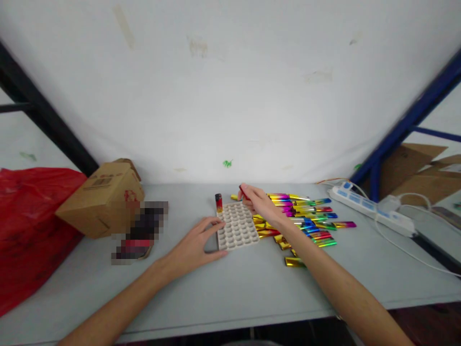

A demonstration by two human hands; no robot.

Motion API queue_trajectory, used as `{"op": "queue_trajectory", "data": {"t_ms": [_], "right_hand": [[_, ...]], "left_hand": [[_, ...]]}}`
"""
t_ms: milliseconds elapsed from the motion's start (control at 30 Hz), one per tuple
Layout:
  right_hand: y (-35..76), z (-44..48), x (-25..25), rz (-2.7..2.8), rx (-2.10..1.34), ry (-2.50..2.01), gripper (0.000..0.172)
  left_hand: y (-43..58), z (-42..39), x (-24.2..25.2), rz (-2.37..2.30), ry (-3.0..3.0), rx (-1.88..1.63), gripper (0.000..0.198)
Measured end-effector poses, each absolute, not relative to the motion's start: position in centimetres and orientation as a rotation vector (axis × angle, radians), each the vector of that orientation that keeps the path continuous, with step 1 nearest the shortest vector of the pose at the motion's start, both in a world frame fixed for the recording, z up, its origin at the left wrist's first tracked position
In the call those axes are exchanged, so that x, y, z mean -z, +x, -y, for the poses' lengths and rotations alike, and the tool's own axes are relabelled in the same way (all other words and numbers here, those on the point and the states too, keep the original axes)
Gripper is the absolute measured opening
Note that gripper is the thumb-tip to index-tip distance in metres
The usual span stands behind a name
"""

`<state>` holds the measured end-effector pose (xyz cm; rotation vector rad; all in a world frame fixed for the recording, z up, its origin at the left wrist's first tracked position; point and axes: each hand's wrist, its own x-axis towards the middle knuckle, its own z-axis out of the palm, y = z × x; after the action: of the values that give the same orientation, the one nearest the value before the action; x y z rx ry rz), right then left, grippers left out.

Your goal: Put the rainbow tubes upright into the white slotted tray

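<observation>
A pale tray with rows of round holes (236, 230) lies on the table in front of me. One red and yellow lighter (219, 204) stands upright in its far left corner. At the tray's left edge is my left hand (200, 242), fingers spread and thumb apart, with the fingertips at the rim. My right hand (260, 204) is closed on a dark red lighter (244, 193) above the tray's far right corner; the fingers hide most of it. Many shiny metallic-coloured lighters (309, 223) lie in a loose pile right of the tray, partly behind my right forearm.
A cardboard box (104, 197) and a red plastic bag (36, 230) are on the left, beside a blurred dark object (142, 230). To the right lies a white power strip (370, 207) with cables. Cardboard (421, 175) stands behind the blue frame post (392, 134). A white wall closes the back.
</observation>
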<state>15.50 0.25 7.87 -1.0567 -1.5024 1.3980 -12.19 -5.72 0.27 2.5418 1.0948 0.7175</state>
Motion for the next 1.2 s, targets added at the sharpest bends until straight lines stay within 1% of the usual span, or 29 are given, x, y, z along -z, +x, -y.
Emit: {"op": "queue_trajectory", "data": {"t_ms": [67, 100, 167, 267, 367, 467, 633, 800, 1000, 1067, 1200], "right_hand": [[14.3, -0.4, -7.5, 1.469, -1.394, -1.105, 0.076], [13.9, -0.4, -7.3, 1.440, -1.396, -1.133, 0.077], [13.2, -0.3, -6.9, 1.373, -1.405, -1.196, 0.072], [12.7, 0.0, -6.4, 1.291, -1.411, -1.285, 0.061], [12.7, 0.1, -6.2, 1.275, -1.379, -1.324, 0.055], [12.9, 0.1, -6.2, 1.259, -1.368, -1.327, 0.054], [12.9, 0.0, -6.3, 1.265, -1.408, -1.311, 0.058], [12.9, -0.3, -5.6, 1.315, -1.319, -1.312, 0.058], [13.9, -0.9, -4.6, 1.554, -1.180, -1.180, 0.070], [14.4, -1.1, -4.5, 1.660, -1.100, -1.101, 0.065], [15.0, -1.0, -4.7, 1.903, -0.997, -0.956, 0.046]], "left_hand": [[-12.2, 5.8, -0.2, -1.099, 2.554, -0.722, 0.067], [-12.3, 5.9, -0.2, -1.107, 2.562, -0.723, 0.068], [-12.4, 5.9, -0.2, -1.145, 2.578, -0.727, 0.073], [-12.4, 5.9, -0.3, -1.223, 2.604, -0.721, 0.081], [-12.4, 6.0, -0.4, -1.263, 2.623, -0.691, 0.077], [-12.3, 6.0, -0.4, -1.248, 2.623, -0.670, 0.069], [-12.2, 6.0, -0.5, -1.238, 2.607, -0.660, 0.071], [-12.0, 6.1, -0.4, -1.222, 2.602, -0.688, 0.068], [-11.7, 6.1, -0.4, -1.194, 2.579, -0.735, 0.064], [-11.6, 6.2, -0.4, -1.185, 2.573, -0.741, 0.064], [-11.5, 6.2, -0.3, -1.196, 2.551, -0.753, 0.065]]}}
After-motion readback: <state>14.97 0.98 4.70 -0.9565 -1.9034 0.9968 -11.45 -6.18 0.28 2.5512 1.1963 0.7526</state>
